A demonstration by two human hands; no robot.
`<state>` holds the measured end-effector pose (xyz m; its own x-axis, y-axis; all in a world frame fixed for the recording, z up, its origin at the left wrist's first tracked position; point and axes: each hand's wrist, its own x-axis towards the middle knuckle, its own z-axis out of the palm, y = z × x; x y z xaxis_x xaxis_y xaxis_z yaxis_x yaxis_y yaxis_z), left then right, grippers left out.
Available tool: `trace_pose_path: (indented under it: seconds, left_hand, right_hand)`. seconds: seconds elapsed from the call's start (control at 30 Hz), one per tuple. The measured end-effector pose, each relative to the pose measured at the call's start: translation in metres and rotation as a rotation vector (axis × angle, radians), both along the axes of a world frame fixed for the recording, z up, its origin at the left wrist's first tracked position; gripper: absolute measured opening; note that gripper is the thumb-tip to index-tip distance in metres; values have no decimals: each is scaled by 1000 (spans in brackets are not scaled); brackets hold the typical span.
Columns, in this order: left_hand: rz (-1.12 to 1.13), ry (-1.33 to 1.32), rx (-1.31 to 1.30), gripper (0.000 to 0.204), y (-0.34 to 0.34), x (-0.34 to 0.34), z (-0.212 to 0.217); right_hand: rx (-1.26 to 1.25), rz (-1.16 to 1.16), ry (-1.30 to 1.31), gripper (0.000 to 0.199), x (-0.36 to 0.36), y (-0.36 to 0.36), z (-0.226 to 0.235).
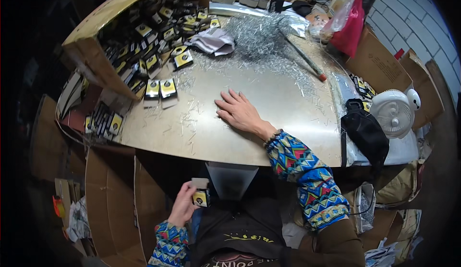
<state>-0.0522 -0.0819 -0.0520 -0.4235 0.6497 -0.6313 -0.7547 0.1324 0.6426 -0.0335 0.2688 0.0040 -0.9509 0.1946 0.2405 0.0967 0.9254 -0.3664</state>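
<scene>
In my left hand (182,203), held low in front of my body below the table edge, is a small black and yellow box (201,195) with its pale flap raised. My right hand (236,111) lies palm down on the metal tabletop (225,144), fingers spread; whether anything small is under it is hidden. Left of it, two similar small boxes (160,90) lie side by side. Thin, clear or silvery pieces (191,123) are scattered between them, and a large heap of the same pieces (254,35) rises farther back.
A tipped carton (79,50) spills many small boxes at the back left. A rod with an orange end (307,60) leans on the heap beside a grey cloth (212,42). At the right are a white fan (393,113) and a black bag (367,135). An open carton (109,199) stands below left.
</scene>
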Motion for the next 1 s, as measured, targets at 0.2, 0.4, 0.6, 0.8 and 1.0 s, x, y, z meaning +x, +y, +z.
trace_pose_path:
  seconds: [0.2, 0.4, 0.6, 0.8, 1.0]
  left_hand:
    - [-227, 150, -116, 29, 15, 50, -44]
    - [-46, -164, 64, 26, 21, 83, -32]
    - [168, -78, -62, 23, 27, 108, -27]
    - [176, -31, -102, 25, 27, 110, -21]
    - [-12, 184, -86, 43, 23, 118, -27]
  right_hand:
    - [-309, -166, 177, 41, 20, -3, -2]
    - [38, -40, 156, 37, 32, -87, -7]
    - [98, -88, 57, 40, 88, -139, 18]
    - [-442, 51, -24, 30, 127, -132, 65]
    - [-234, -41, -28, 27, 148, -149, 10]
